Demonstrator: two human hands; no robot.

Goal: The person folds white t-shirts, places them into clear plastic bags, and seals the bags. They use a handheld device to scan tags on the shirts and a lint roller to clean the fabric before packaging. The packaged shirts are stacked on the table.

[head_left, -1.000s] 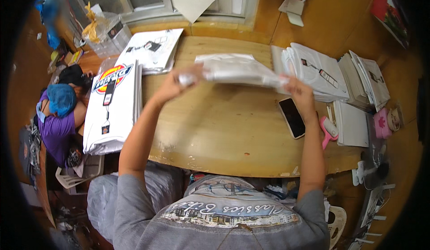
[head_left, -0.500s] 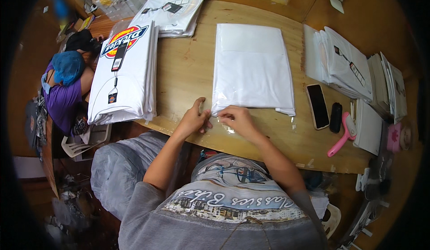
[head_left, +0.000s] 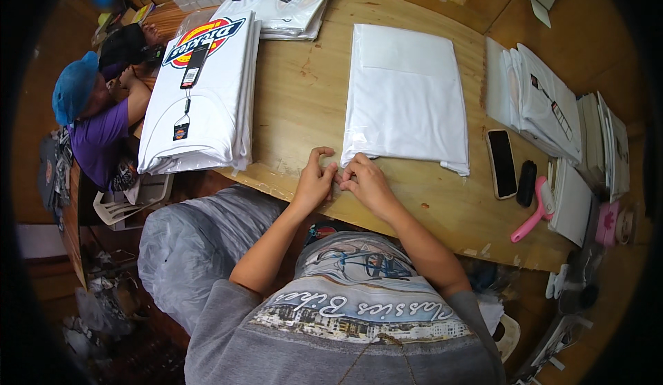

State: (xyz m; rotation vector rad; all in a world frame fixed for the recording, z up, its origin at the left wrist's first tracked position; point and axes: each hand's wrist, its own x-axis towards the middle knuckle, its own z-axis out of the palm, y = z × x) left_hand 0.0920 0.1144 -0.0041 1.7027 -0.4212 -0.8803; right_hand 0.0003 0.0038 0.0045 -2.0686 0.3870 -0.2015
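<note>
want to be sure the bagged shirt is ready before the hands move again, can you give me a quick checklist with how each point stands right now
1. Folded white shirt in clear bag lies flat on the wooden table: ok.
2. Left hand and right hand both at the bag's near left corner: ok.
3. Bag opening sealed at that near edge: cannot tell, the fingers cover it.
4. Bag apart from the stack of printed white shirts on the left: ok.
5. Phone and pink lint roller off the bag, to its right: ok.
6. Far end of the bag smooth, no bunching: ok.
</note>
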